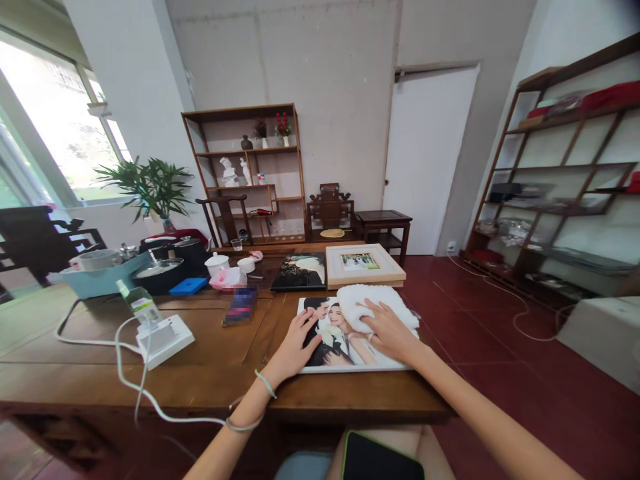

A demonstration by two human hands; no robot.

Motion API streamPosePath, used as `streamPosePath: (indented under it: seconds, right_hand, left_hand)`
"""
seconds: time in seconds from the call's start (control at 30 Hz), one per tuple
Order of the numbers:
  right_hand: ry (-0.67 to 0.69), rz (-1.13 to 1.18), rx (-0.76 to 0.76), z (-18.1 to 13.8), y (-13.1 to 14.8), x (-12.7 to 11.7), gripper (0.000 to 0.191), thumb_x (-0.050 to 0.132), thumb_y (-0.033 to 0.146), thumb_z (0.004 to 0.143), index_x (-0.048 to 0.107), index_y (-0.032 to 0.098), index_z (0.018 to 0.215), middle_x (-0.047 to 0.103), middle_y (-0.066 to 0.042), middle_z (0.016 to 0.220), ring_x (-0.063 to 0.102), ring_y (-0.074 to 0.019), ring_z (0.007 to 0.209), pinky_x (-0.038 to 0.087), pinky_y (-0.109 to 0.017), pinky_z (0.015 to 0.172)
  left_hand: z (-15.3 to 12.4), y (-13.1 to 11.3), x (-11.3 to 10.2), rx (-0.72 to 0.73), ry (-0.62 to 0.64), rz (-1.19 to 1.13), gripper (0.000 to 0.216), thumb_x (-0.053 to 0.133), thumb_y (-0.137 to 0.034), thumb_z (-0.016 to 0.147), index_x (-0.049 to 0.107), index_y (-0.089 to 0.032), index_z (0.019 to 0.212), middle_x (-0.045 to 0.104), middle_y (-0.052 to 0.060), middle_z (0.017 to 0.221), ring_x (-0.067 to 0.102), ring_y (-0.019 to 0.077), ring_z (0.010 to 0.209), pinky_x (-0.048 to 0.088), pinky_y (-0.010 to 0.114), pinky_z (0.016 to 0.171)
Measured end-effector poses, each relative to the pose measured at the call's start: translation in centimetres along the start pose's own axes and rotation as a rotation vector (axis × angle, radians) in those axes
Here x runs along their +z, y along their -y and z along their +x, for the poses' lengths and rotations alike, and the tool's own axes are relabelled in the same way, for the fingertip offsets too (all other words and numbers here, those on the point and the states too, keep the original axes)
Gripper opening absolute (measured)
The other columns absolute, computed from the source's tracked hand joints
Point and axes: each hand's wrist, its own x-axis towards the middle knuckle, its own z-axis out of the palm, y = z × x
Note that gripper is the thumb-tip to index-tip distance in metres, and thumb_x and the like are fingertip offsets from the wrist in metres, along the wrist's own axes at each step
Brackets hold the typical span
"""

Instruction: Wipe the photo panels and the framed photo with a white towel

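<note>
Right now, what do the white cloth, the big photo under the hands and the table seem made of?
The white cloth looks like fluffy terry towelling, probably cotton, by its fuzzy pile. The wedding photo seems a smooth, perhaps glossy print on a thin white-edged board. The table is dark varnished wood, with visible grain and plank seams.

Photo print (345, 350): upper right part hidden under white towel (373, 301) and right hand (389, 331); left edge under left hand (295, 343). Flat item (241, 305) on table (210, 347): blurred out (purple and dark patches only). Green-rimmed dark slab (380, 460): cut off by bottom edge.
</note>
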Motion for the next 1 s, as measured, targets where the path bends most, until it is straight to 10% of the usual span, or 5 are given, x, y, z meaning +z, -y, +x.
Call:
streamPosePath:
  seconds: [0.33,0.73,1.0]
  right_hand:
    - [0.111,0.134,-0.055,-6.2,4.0,-3.2,0.042,0.049,0.009,0.063,0.065,0.019,0.1,0.049,-0.011,0.135,0.034,-0.0305,0.13,0.023,-0.053,0.106]
    - [-0.002,0.073,-0.008,2.3,-3.0,-0.1,0.03,0.044,0.013,0.079,0.063,0.013,0.102,0.057,-0.018,0.123,0.031,-0.0313,0.131,0.024,-0.056,0.105]
    - [0.099,0.091,-0.05,-4.4,2.1,-2.4,0.039,0.047,0.005,0.066,0.065,0.017,0.099,0.046,-0.011,0.138,0.027,-0.0309,0.134,0.022,-0.055,0.107]
  left_hand:
    - [-0.1,0.6,-0.1,-0.015,0.062,0.015,0.049,0.043,-0.039,0.089,0.038,-0.026,0.136,0.031,0.009,0.148,0.022,0.0248,0.138,0.022,0.049,0.11]
    - [0.0,0.4,-0.4,-0.001,0.101,0.058,0.053,0.048,-0.039,0.087,0.037,-0.023,0.137,0.029,0.01,0.148,0.02,0.0255,0.138,0.022,0.05,0.11]
    - [-0.1,-0.3,-0.7,-0.004,0.1,0.029,0.054,0.046,-0.041,0.088,0.035,-0.026,0.138,0.029,0.009,0.148,0.021,0.0249,0.138,0.022,0.05,0.11]
